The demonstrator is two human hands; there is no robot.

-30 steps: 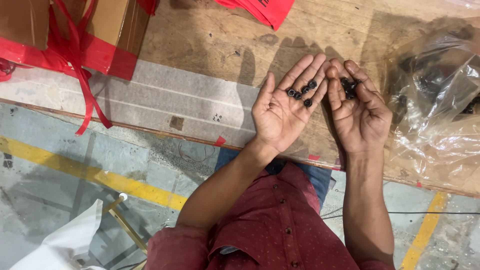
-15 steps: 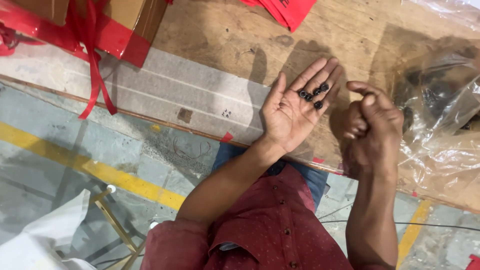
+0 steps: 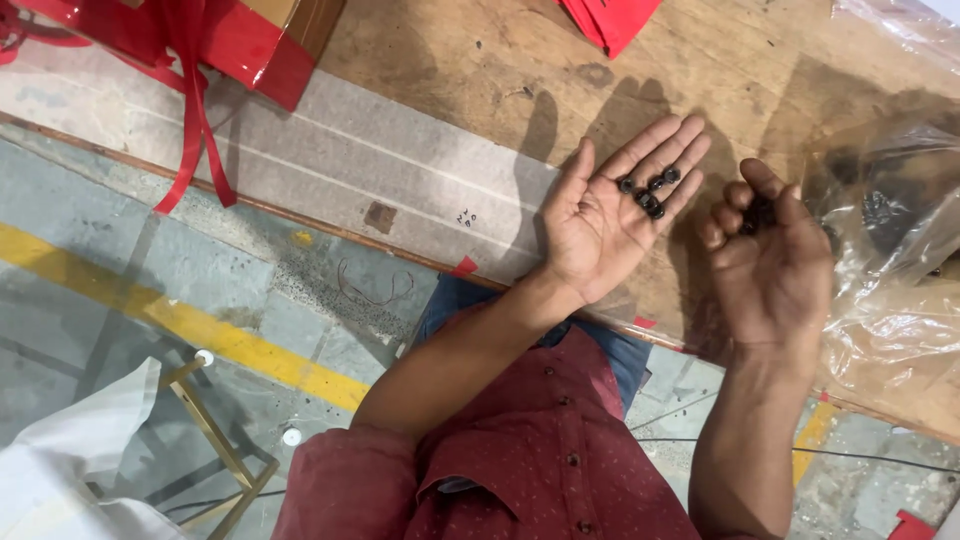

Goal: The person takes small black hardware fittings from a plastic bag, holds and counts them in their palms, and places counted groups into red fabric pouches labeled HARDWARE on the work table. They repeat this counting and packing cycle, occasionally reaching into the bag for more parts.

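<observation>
My left hand lies palm up over the wooden table, fingers spread, with several small black nuts resting on its fingers. My right hand is beside it to the right, palm up and fingers curled around more small black nuts. A gap separates the two hands. A clear plastic bag holding dark parts lies just right of my right hand.
A red and brown cardboard box with loose red ribbon stands at the table's back left. Red paper lies at the top edge. Below the table's edge is a grey floor with a yellow line and white cloth.
My right hand has drawn away to the right from my left hand and turned palm up with its fingers curled. My left hand stays open with the nuts on it.
</observation>
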